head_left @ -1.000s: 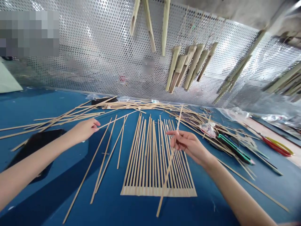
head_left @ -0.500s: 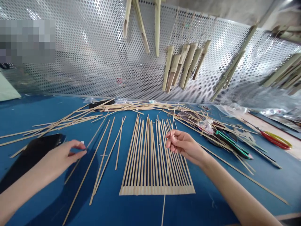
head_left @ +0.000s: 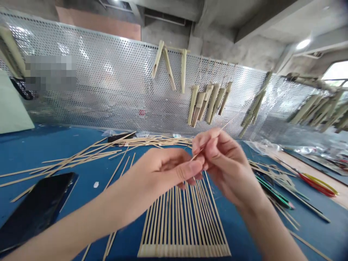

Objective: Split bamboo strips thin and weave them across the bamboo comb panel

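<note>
My left hand (head_left: 174, 168) and my right hand (head_left: 220, 156) meet in front of me, their fingers closed around one thin bamboo strip (head_left: 196, 156). A short piece of the strip shows between the fingertips, and its faint far part slants up to the right. Below the hands, a comb-like bamboo piece (head_left: 185, 250) lies on the blue table, its many narrow slats joined along the near edge. Both hands hide the slats' far ends. Loose bamboo strips (head_left: 116, 170) lie to its left, partly under my left forearm.
A dark phone (head_left: 38, 206) lies at the left. More strips (head_left: 152, 140) are heaped along the back. A green-edged cutter (head_left: 274, 192) and red-handled pliers (head_left: 318, 185) are at the right. Bamboo pieces (head_left: 209, 103) hang on a perforated metal panel (head_left: 116, 87).
Both hands have come together and up, my left hand now gripping the strip with my right. The strip has swung from near upright to a slant. The view has tilted upward.
</note>
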`<state>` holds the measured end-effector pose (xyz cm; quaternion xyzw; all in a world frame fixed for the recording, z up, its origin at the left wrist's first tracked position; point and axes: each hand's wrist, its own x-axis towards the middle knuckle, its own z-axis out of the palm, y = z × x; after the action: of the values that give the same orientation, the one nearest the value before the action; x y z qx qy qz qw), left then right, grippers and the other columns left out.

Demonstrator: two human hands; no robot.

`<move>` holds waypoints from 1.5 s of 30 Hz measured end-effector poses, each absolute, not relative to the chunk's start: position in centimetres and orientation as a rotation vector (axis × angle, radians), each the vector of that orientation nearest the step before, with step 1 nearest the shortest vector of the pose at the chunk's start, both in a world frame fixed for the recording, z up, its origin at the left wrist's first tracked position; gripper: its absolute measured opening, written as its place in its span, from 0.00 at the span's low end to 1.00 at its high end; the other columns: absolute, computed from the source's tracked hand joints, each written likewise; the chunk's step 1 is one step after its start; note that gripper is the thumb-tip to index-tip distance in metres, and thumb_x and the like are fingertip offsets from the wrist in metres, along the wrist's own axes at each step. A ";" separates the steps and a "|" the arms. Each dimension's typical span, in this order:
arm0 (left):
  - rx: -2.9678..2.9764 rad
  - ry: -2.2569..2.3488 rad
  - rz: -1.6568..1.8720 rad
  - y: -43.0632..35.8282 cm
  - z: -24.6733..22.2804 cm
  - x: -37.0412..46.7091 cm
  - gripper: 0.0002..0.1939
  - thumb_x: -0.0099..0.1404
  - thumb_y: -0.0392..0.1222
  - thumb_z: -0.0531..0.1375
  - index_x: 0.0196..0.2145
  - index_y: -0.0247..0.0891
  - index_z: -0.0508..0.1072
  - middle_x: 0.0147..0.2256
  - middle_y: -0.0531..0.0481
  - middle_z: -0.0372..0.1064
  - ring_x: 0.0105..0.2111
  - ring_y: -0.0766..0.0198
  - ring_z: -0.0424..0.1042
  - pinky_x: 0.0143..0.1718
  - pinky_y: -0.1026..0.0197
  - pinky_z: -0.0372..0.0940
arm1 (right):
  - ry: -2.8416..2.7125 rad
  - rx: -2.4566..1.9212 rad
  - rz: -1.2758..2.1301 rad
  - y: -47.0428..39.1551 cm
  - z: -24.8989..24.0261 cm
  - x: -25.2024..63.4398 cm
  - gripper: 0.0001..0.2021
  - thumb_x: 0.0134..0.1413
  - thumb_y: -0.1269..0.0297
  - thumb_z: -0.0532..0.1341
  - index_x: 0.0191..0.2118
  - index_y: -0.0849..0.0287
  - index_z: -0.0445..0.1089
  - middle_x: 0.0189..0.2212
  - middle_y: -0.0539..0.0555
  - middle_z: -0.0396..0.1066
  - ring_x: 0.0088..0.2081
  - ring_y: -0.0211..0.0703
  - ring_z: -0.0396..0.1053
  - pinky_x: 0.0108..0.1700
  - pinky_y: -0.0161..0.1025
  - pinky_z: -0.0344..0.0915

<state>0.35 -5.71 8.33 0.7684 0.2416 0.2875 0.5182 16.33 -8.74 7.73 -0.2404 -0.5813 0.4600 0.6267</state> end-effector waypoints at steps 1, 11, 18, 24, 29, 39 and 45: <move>1.730 0.530 0.628 -5.3 8.3 0.5 0.11 0.63 0.45 0.54 0.31 0.38 0.73 0.29 0.54 0.72 0.30 0.66 0.72 0.30 0.66 0.68 | -1.360 -0.585 1.040 -8.4 7.5 16.3 0.07 0.59 0.66 0.58 0.31 0.56 0.71 0.29 0.47 0.68 0.23 0.27 0.64 0.24 0.24 0.63; 1.340 0.571 0.735 -4.1 6.9 0.6 0.08 0.58 0.43 0.62 0.25 0.36 0.74 0.20 0.55 0.71 0.17 0.70 0.72 0.15 0.75 0.65 | -1.379 -0.879 0.829 -7.2 6.5 16.9 0.03 0.54 0.66 0.63 0.33 0.56 0.75 0.28 0.49 0.73 0.28 0.32 0.68 0.32 0.28 0.67; 1.214 0.520 0.588 -4.4 5.9 0.9 0.09 0.58 0.43 0.62 0.25 0.35 0.71 0.21 0.55 0.72 0.17 0.70 0.72 0.15 0.76 0.65 | -1.427 -0.933 0.956 -7.3 6.8 17.1 0.08 0.57 0.65 0.59 0.31 0.60 0.74 0.24 0.51 0.71 0.24 0.31 0.66 0.26 0.26 0.64; 1.162 0.510 0.541 -4.8 5.5 1.2 0.12 0.59 0.46 0.62 0.25 0.34 0.70 0.22 0.54 0.72 0.18 0.70 0.72 0.15 0.76 0.65 | -1.501 -0.894 1.033 -8.0 7.1 17.7 0.10 0.60 0.68 0.55 0.35 0.59 0.75 0.24 0.51 0.71 0.25 0.32 0.67 0.29 0.27 0.65; 1.114 0.569 0.450 -5.2 5.9 1.3 0.14 0.57 0.48 0.63 0.24 0.34 0.68 0.19 0.52 0.72 0.16 0.70 0.71 0.13 0.75 0.62 | -1.577 -0.869 0.999 -8.7 7.7 18.2 0.10 0.61 0.68 0.55 0.37 0.58 0.76 0.26 0.52 0.72 0.26 0.32 0.68 0.29 0.28 0.67; 1.233 0.670 0.503 -5.1 6.6 1.2 0.18 0.56 0.53 0.60 0.32 0.34 0.73 0.18 0.49 0.71 0.18 0.63 0.72 0.15 0.69 0.63 | -1.643 -0.855 0.976 -8.8 7.9 18.5 0.10 0.61 0.67 0.56 0.39 0.56 0.76 0.25 0.51 0.72 0.25 0.31 0.68 0.29 0.27 0.67; 1.190 0.646 0.479 -5.3 6.3 1.3 0.13 0.54 0.49 0.62 0.25 0.34 0.72 0.17 0.49 0.70 0.15 0.67 0.69 0.12 0.72 0.60 | -1.647 -0.886 0.917 -9.0 7.9 18.3 0.12 0.60 0.70 0.55 0.37 0.55 0.76 0.21 0.49 0.70 0.23 0.30 0.67 0.26 0.25 0.66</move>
<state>1.25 -5.26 6.31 0.5452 0.2961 0.2193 0.7530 18.25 -8.98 7.85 -0.3671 -0.6824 0.3800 0.5051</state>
